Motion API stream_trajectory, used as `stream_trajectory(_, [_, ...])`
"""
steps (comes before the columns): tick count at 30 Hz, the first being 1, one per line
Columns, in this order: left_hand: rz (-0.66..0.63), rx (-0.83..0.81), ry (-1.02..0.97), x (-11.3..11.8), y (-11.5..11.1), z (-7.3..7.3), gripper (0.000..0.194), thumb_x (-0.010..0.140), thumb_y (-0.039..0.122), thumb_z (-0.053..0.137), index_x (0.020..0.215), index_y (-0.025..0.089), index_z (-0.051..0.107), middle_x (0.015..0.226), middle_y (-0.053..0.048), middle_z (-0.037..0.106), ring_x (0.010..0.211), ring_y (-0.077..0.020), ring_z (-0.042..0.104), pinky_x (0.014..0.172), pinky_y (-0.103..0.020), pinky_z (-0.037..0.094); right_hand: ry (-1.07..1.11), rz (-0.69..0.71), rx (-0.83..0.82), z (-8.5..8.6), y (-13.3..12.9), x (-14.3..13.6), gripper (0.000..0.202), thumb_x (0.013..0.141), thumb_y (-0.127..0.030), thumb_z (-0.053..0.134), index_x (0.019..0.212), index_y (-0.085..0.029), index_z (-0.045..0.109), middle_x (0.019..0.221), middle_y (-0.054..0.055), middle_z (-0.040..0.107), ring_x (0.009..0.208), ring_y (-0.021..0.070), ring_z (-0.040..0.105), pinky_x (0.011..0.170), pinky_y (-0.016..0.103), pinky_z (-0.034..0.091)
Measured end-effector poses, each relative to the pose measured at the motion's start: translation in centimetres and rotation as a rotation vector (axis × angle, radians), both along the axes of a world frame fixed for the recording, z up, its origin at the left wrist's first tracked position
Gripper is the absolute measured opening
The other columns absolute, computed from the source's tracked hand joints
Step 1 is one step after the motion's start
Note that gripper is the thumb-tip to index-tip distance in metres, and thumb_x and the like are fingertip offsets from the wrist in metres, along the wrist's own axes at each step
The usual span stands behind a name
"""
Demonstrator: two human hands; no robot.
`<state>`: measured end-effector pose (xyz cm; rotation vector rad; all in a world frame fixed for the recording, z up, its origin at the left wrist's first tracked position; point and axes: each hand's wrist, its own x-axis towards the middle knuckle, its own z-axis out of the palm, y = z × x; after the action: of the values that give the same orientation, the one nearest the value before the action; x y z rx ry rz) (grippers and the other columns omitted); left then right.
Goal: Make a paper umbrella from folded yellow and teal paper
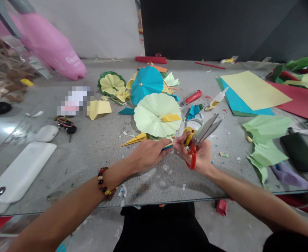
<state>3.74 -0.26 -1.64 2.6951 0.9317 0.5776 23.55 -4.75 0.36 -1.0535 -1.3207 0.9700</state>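
My left hand lies low over the table with its fingers closed on a small strip of folded paper, of which a blue and yellowish edge shows. Scissors with one yellow and one red handle loop hang in my right hand, blades apart and pointing away to the upper right. The fingertips of that hand meet the paper's right end. Just beyond both hands rests a pale green scalloped paper disc with a yellow folded piece on it. A pointed orange-yellow paper fold is beside my left hand.
Behind stand a blue paper umbrella shape and a yellow-green paper flower. A red utility knife, glue bottle and coloured sheets lie right. A white power bank and keys lie left.
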Motion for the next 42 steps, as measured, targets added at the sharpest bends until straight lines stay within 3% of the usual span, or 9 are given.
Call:
stream_trajectory(3, [-0.05,-0.011,-0.064,0.2,-0.4,-0.2,0.027,0.108,0.035,0.038,0.11,0.02,0.059,0.092,-0.006,0.073,0.08,-0.0196,0.069,0.07,-0.029,0.048,0.006,0.063,-0.004,-0.2,-0.5,-0.4,0.024,0.075,-0.03,0.087,0.085,-0.027,0.066,0.083,0.0,0.069,0.077,0.0185,0.067,0.071,0.035,0.057])
stream_trajectory(6, [-0.042,-0.102,-0.162,0.3,-0.8,0.1,0.02,0.105,0.032,0.042,0.102,0.02,0.058,0.082,-0.003,0.068,0.07,-0.017,0.063,0.065,-0.028,0.044,0.005,0.081,-0.011,0.0,-0.7,-0.6,0.022,0.077,-0.031,0.087,0.087,-0.025,0.068,0.084,0.001,0.07,0.078,0.0185,0.067,0.071,0.034,0.057])
stream_trajectory(12, [0.043,-0.353,-0.381,0.5,-0.4,1.1,0.043,0.101,0.04,0.05,0.065,0.019,0.039,0.059,0.005,0.043,0.055,-0.0097,0.039,0.056,-0.025,0.028,-0.005,0.024,0.007,0.2,-0.3,-0.4,0.023,0.076,-0.032,0.086,0.082,-0.023,0.066,0.078,0.0,0.067,0.068,0.0145,0.062,0.061,0.029,0.053])
stream_trajectory(17, [0.137,-0.524,-0.481,0.3,0.0,1.4,0.045,0.101,0.048,0.05,0.068,0.02,0.038,0.058,0.007,0.034,0.055,-0.0087,0.034,0.056,-0.024,0.028,0.0,0.002,-0.051,-0.2,0.1,-0.3,0.029,0.072,-0.031,0.089,0.081,-0.022,0.064,0.076,-0.003,0.061,0.067,0.0121,0.057,0.061,0.026,0.051])
stream_trajectory(22, [0.134,-0.616,-0.466,0.3,-0.4,1.5,0.047,0.102,0.053,0.048,0.07,0.02,0.044,0.055,0.007,0.045,0.053,-0.0089,0.041,0.056,-0.022,0.031,0.034,0.009,-0.071,-0.5,0.1,-0.3,0.029,0.071,-0.027,0.09,0.082,-0.022,0.064,0.075,-0.004,0.061,0.066,0.0112,0.058,0.062,0.025,0.05])
stream_trajectory(26, [0.083,-0.514,-0.366,0.4,-0.3,1.2,0.046,0.102,0.05,0.05,0.068,0.019,0.044,0.055,0.007,0.042,0.053,-0.0087,0.038,0.054,-0.023,0.027,0.012,0.008,-0.051,-0.5,0.2,-0.3,0.027,0.071,-0.025,0.089,0.082,-0.022,0.065,0.077,-0.003,0.063,0.068,0.0115,0.059,0.062,0.025,0.051])
stream_trajectory(31, [-0.151,-0.397,-0.297,0.4,-0.4,0.6,0.061,0.105,0.05,0.043,0.054,0.017,0.035,0.05,0.006,0.028,0.046,-0.0067,0.027,0.05,-0.025,0.02,-0.011,-0.014,-0.056,-0.6,0.3,-0.3,0.023,0.075,-0.025,0.086,0.082,-0.022,0.064,0.075,-0.004,0.062,0.067,0.0113,0.06,0.061,0.024,0.05])
stream_trajectory(37, [-0.204,-0.13,-0.307,0.3,-0.4,0.3,0.053,0.108,0.046,0.043,0.063,0.018,0.05,0.055,0.004,0.048,0.052,-0.0095,0.044,0.054,-0.025,0.028,-0.018,-0.044,-0.056,-0.8,0.3,-0.3,0.024,0.076,-0.029,0.085,0.085,-0.023,0.064,0.074,-0.004,0.062,0.066,0.0111,0.059,0.061,0.025,0.05])
stream_trajectory(42, [-0.207,-0.035,-0.172,0.5,-0.5,0.4,0.044,0.11,0.046,0.034,0.086,0.018,0.058,0.072,-0.002,0.063,0.065,-0.0151,0.058,0.062,-0.027,0.037,-0.02,-0.059,-0.058,-0.9,0.3,-0.3,0.026,0.076,-0.032,0.085,0.086,-0.023,0.063,0.071,-0.005,0.059,0.061,0.0101,0.054,0.057,0.025,0.047])
